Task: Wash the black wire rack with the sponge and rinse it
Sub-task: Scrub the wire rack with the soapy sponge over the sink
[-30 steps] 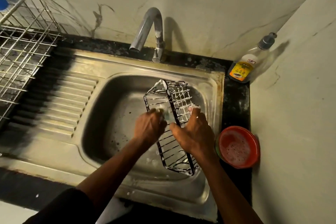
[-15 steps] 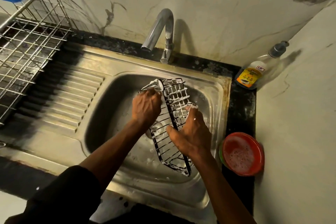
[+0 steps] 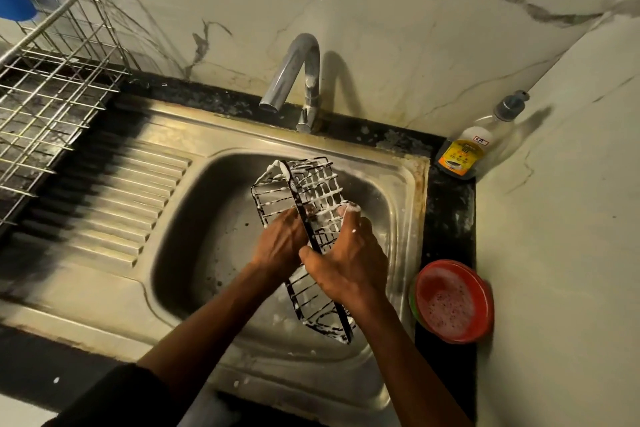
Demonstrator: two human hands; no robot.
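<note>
Centrally, the right hand grips the foamy rack, tilted inside the sink; the left hand curls against its wires, hold hidden; free room lies leftward.

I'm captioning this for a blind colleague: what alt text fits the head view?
Over a stainless steel sink, the right hand grips a foam-covered black wire rack on edge while the left hand presses against its mesh; any sponge is hidden. No water runs from the curved chrome tap; a red bowl of suds sits right of the sink.
</note>
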